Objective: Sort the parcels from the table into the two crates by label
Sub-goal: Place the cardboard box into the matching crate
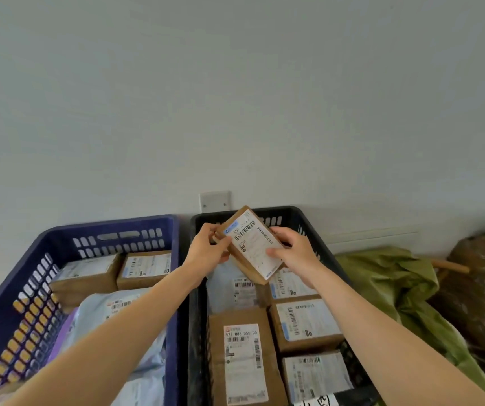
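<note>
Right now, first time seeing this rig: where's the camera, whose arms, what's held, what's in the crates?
No machine here: a person works with bare hands. The single picture comes from a camera worn on their head, looking forward and down. The left hand and right hand hold a small cardboard parcel between them, label facing the camera, above the black crate. The blue crate stands beside it, on the left. Both crates already hold labelled parcels. Crumpled green sheeting lies to the right.

Head camera: forward, slightly down, close over black crate (282, 211).
</note>
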`<state>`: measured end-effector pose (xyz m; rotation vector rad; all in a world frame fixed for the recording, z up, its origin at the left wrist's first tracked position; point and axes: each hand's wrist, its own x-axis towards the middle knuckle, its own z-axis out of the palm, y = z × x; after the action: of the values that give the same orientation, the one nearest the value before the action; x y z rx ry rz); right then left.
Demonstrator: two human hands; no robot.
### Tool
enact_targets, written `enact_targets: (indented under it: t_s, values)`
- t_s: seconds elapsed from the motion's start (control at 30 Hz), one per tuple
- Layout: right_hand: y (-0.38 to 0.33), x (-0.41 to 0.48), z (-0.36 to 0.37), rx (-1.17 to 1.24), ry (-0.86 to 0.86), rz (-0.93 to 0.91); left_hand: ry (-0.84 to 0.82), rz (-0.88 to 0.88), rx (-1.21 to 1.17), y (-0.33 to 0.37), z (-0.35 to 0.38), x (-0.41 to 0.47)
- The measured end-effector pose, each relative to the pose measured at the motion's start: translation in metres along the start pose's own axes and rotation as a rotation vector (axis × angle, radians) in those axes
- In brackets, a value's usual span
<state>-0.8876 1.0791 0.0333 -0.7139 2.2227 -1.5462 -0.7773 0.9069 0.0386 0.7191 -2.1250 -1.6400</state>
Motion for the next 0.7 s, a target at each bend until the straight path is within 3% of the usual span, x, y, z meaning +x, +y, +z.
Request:
enact_targets:
  t_s: [0.3,0.7]
  values:
    - [0.013,0.056,0.003,-0.074,-0.114,-0.037,0.167,-0.092,0.280,-0.015,-0.008,0.012]
    - [0.044,0.088,0.021,-0.210,-0.344,-0.116,0.056,-0.128,0.686,-0.026,0.023,-0.016]
